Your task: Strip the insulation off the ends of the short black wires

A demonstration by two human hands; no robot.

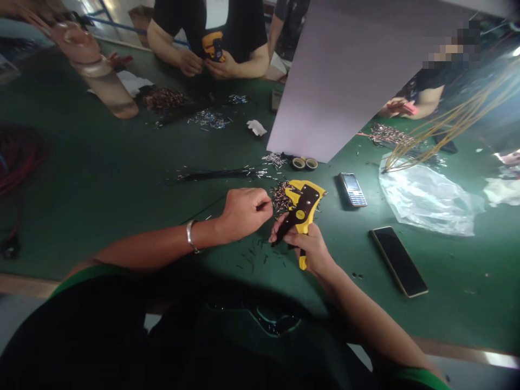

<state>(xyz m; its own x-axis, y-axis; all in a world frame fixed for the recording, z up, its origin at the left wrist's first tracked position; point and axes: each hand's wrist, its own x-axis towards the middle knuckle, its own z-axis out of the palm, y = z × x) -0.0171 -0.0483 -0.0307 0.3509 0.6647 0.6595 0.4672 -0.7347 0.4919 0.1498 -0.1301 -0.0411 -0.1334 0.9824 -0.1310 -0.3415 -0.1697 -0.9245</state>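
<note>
My right hand [304, 244] grips a yellow and black self-adjusting wire stripper [301, 214] by its handles, with the jaws pointing up and away from me. My left hand [244, 214], with a silver bracelet [190, 236] on its wrist, pinches a thin black wire [207, 207] just left of the tool. The wire's tip is small and hard to make out. A heap of copper-coloured crimped terminals [281, 196] lies right behind the stripper. Short black wire offcuts [255, 257] are scattered on the green mat below my hands.
A bundle of black wires with metal ends [219, 175] lies behind my hands. A keypad phone [352, 189], a smartphone [398, 261], tape rolls [304, 163], a plastic bag [426, 197] and a grey board [345, 81] sit on the table. Co-workers' hands [203, 65] work across it.
</note>
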